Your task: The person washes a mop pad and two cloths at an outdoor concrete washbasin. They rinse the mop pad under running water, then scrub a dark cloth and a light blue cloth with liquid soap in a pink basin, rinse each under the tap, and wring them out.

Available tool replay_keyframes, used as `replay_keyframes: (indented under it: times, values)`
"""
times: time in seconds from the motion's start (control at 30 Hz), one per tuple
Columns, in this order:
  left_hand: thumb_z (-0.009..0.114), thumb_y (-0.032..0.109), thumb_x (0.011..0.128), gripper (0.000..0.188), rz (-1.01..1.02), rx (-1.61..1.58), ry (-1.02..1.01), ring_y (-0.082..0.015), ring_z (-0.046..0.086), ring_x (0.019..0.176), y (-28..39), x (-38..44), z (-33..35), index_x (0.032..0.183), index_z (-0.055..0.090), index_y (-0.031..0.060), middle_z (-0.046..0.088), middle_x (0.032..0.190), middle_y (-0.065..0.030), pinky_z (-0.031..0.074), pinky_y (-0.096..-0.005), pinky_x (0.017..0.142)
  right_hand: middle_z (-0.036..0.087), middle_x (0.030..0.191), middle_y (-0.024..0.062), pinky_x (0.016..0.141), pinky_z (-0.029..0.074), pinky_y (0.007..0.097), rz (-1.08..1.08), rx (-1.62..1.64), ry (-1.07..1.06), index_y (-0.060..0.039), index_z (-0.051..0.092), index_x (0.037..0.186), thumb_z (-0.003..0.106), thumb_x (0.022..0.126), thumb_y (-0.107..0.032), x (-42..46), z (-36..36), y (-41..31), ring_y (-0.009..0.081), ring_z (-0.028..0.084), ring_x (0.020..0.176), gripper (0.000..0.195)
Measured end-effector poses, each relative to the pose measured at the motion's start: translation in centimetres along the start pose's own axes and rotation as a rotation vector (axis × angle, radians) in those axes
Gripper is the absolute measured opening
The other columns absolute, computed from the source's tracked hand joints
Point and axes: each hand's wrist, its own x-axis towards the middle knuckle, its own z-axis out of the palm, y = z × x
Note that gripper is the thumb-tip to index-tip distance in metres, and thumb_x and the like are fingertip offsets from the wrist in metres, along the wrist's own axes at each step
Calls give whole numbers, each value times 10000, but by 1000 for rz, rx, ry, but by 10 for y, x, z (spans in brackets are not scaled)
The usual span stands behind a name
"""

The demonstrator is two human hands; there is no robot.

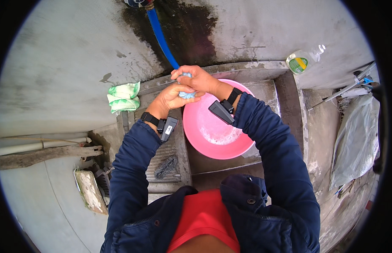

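Observation:
Between my left hand (172, 96) and my right hand (199, 80) is a bunched light-blue cloth (186, 95), gripped by both just below the blue hose (161, 39). Fingers hide much of the cloth. Under my right wrist a pink plastic basin (196, 136) stands in the concrete sink, with foamy water in it. A folded green and white cloth (124, 97) lies on the sink's rim, left of my hands. A grey scouring pad or brush (166, 166) rests on the ribbed washboard part of the sink.
A clear dish-soap bottle (301, 61) stands at the sink's back right corner. The concrete sink rim (305, 126) runs down the right side. Further right are a plastic sheet or bag (355, 139) and a metal pole (344, 88). A wooden beam (47, 155) juts in at the left.

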Motion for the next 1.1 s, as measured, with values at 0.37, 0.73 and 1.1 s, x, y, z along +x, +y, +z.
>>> replay_keyframes:
  times: [0.37, 0.73, 1.1]
  values:
    - [642, 10, 801, 140, 40, 487, 151, -56, 409, 462, -33, 5, 15, 853, 529, 74, 489, 662, 0, 241, -186, 340, 466, 654, -10, 547, 384, 241, 111, -139, 199, -40, 531, 954, 409, 988, -139, -11, 11, -15, 69, 426, 596, 161]
    - [587, 119, 738, 105, 480, 1146, 273, -157, 553, 516, -61, 3, 5, 784, 597, 25, 580, 645, -59, 419, -307, 460, 539, 647, 83, 532, 432, 323, 145, -229, 366, -11, 525, 879, 411, 925, -95, -22, 24, -6, 156, 510, 543, 149]
    - [665, 316, 848, 244, 5, 470, 141, -49, 406, 501, -39, -15, -2, 959, 517, 156, 424, 667, 41, 294, -196, 393, 591, 801, 80, 710, 477, 308, 118, -130, 335, -9, 551, 1025, 468, 960, -204, -57, -7, 23, 178, 561, 750, 222]
